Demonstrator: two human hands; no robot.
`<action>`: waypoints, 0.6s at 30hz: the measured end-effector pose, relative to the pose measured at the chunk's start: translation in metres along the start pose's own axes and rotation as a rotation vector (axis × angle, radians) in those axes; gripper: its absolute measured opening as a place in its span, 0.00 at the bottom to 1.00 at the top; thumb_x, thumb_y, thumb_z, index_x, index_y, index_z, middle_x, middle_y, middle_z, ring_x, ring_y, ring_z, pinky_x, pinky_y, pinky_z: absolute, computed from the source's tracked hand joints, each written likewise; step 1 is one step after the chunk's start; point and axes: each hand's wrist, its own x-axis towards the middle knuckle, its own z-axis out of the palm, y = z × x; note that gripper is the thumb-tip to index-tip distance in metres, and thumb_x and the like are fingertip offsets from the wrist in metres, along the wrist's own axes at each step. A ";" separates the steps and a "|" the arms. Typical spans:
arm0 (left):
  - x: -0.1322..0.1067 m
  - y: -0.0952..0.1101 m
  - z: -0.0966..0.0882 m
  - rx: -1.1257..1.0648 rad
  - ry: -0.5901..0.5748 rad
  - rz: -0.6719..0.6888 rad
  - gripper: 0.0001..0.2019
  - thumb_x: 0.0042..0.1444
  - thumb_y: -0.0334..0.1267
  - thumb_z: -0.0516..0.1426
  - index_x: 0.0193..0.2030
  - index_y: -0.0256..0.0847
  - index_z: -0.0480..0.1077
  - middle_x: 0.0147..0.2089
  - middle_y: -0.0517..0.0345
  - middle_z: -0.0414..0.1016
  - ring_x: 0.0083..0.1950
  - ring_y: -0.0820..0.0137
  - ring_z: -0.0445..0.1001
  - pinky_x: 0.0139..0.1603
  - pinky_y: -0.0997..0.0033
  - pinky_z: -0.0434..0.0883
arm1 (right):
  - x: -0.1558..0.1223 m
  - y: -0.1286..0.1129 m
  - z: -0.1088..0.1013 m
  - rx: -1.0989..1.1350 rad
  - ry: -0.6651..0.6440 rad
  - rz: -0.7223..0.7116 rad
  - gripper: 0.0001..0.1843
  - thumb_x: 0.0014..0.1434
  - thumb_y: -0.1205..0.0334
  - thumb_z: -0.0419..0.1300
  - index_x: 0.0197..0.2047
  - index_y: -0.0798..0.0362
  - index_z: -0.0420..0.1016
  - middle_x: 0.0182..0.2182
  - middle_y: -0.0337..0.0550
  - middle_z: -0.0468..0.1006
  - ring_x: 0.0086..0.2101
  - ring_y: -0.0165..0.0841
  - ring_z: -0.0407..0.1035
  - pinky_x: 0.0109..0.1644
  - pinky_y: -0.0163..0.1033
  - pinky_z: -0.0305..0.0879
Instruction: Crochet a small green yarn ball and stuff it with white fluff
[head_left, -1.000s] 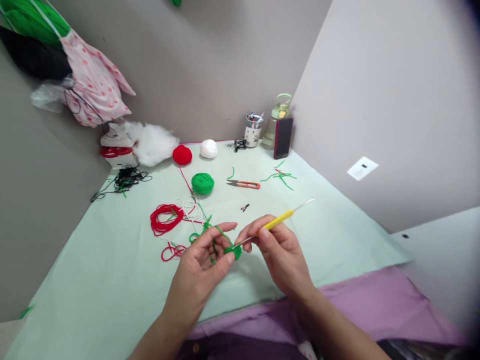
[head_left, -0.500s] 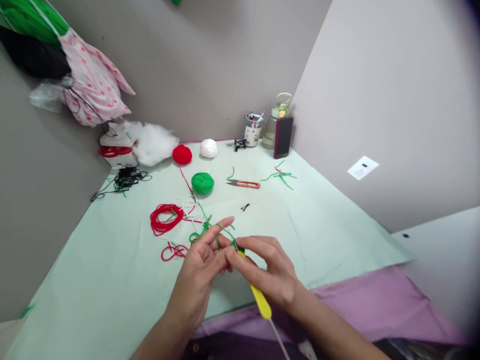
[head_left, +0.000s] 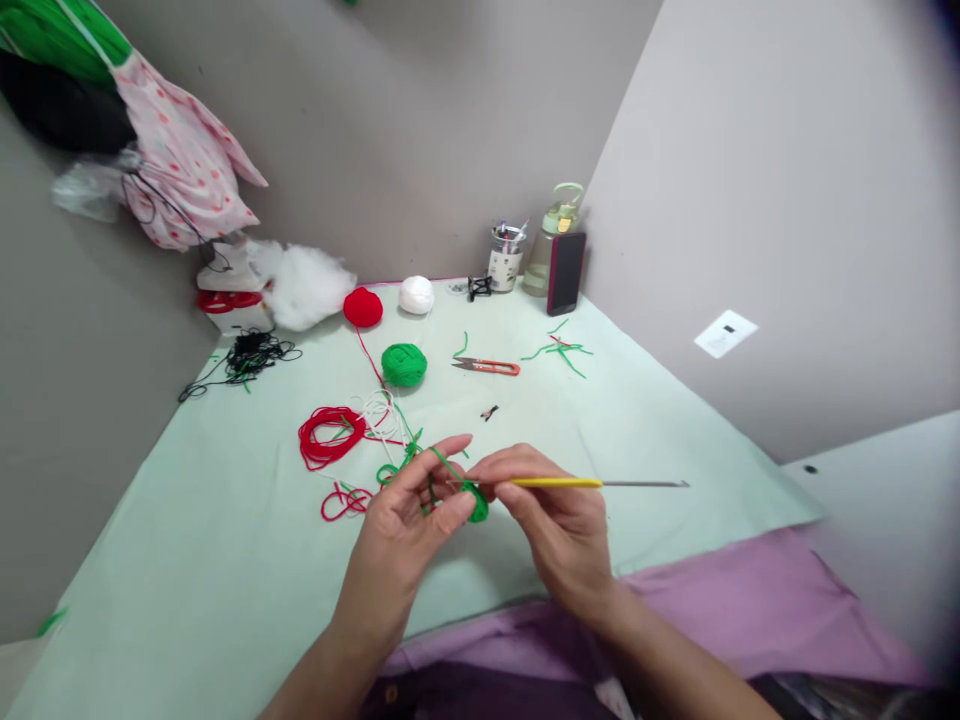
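My left hand (head_left: 409,510) pinches a small green crochet piece (head_left: 477,503) between thumb and fingers, with green yarn (head_left: 448,463) running over its raised index finger. In my right hand (head_left: 559,520) is a crochet hook (head_left: 559,483) with a yellow handle, held almost level. One metal end of the hook meets the top of the green piece; the other points to the right, free of anything. Beyond the left hand lies a green yarn ball (head_left: 404,365), its strand leading toward the hand.
Red yarn loops (head_left: 330,438) and white strands lie left of the hands. Behind are orange thread snips (head_left: 487,367), a red yarn ball (head_left: 363,307), a white yarn ball (head_left: 416,295), a phone (head_left: 566,273), a bottle (head_left: 541,262) and a pen cup (head_left: 505,260). Black yarn (head_left: 251,355) is tangled at left.
The crochet hook has swung from pointing down toward me to lying nearly level. My right hand has turned with it, and the green piece now shows more between my fingers.
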 end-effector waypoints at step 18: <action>0.002 -0.004 -0.006 -0.003 -0.110 -0.036 0.21 0.55 0.42 0.69 0.56 0.50 0.80 0.40 0.56 0.75 0.49 0.63 0.72 0.52 0.65 0.69 | 0.004 0.008 0.000 0.378 -0.010 0.301 0.07 0.66 0.57 0.65 0.40 0.48 0.85 0.35 0.43 0.81 0.35 0.33 0.74 0.40 0.38 0.72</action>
